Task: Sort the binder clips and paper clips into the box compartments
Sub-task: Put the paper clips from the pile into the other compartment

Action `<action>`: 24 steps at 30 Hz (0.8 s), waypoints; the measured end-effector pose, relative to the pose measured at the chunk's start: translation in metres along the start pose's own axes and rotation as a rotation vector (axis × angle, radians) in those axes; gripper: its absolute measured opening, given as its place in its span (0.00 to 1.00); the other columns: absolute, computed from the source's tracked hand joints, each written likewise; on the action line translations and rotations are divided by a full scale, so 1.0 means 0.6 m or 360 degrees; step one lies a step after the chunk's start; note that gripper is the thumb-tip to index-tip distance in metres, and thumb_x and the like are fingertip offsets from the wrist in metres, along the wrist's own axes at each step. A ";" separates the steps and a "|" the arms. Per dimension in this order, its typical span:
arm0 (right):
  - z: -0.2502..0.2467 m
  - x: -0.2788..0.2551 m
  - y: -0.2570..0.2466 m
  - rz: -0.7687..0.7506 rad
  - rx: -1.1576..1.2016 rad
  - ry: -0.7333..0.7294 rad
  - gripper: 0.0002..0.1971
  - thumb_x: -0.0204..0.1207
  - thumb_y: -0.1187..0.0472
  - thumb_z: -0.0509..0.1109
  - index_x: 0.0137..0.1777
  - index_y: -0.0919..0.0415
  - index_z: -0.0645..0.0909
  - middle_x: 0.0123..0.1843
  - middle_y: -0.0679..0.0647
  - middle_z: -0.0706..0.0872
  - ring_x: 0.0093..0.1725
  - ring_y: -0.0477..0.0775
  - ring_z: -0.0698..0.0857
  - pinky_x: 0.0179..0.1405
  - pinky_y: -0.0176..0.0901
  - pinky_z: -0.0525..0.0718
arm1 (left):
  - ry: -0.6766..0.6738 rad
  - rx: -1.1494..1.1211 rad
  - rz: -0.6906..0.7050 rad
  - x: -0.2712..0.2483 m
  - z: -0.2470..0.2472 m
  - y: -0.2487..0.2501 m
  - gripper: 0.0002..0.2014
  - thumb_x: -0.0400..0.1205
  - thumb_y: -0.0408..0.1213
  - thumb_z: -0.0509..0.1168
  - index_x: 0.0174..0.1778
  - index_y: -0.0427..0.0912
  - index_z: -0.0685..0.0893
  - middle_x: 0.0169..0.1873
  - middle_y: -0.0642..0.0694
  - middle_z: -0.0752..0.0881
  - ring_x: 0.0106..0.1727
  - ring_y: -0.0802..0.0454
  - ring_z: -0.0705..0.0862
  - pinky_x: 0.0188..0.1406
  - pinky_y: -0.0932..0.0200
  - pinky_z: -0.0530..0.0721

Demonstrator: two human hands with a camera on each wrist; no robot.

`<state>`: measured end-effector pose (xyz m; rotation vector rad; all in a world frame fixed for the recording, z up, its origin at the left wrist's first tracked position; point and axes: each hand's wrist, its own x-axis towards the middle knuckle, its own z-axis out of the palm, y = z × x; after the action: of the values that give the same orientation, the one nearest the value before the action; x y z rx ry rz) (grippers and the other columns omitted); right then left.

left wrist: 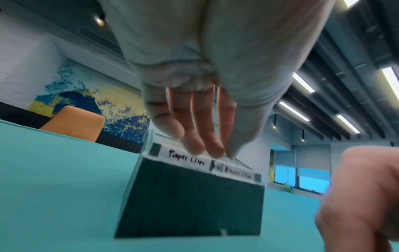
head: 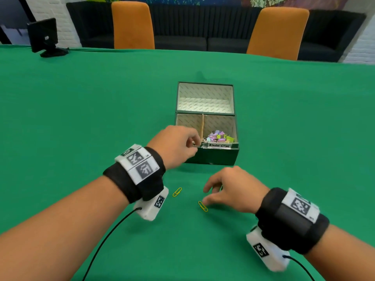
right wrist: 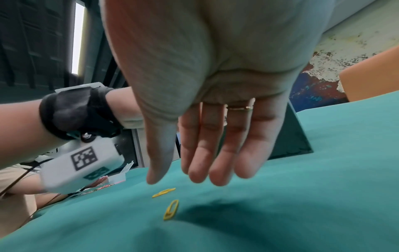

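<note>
A dark green box [head: 211, 157] stands open on the green table, its lid [head: 205, 98] laid back. Its right compartment, labelled "Binder Clips", holds a heap of coloured binder clips [head: 220, 136]. My left hand [head: 192, 144] hangs over the left compartment, labelled "Paper Clips" [left wrist: 185, 157]. Its fingers [left wrist: 213, 150] point straight down at the front rim and I see nothing between them. Two yellow paper clips lie in front of the box. My right hand [head: 206, 195] hovers open over the nearer clip [head: 203, 206] [right wrist: 171, 209]. The other clip [head: 177, 192] [right wrist: 163, 192] lies to its left.
Two orange chairs [head: 133, 25] stand behind the far table edge, and a small black monitor [head: 43, 36] sits at the far left. At the table's left edge lies a clear plastic case [right wrist: 121, 173] beside another person's hand.
</note>
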<state>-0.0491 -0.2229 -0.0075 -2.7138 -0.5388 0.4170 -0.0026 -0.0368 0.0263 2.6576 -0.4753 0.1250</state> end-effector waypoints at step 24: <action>0.026 0.008 -0.045 -0.0171 -0.0495 -0.0169 0.09 0.71 0.52 0.72 0.49 0.50 0.87 0.49 0.55 0.89 0.50 0.63 0.86 0.41 0.45 0.78 | -0.0772 0.0511 -0.0047 -0.079 0.062 -0.027 0.14 0.73 0.36 0.68 0.54 0.51 0.85 0.49 0.46 0.88 0.53 0.43 0.85 0.53 0.52 0.84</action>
<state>-0.0585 -0.1933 -0.0124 -2.9503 -0.8376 0.4864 -0.0406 -0.0246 -0.0214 3.0070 -0.6076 -0.5043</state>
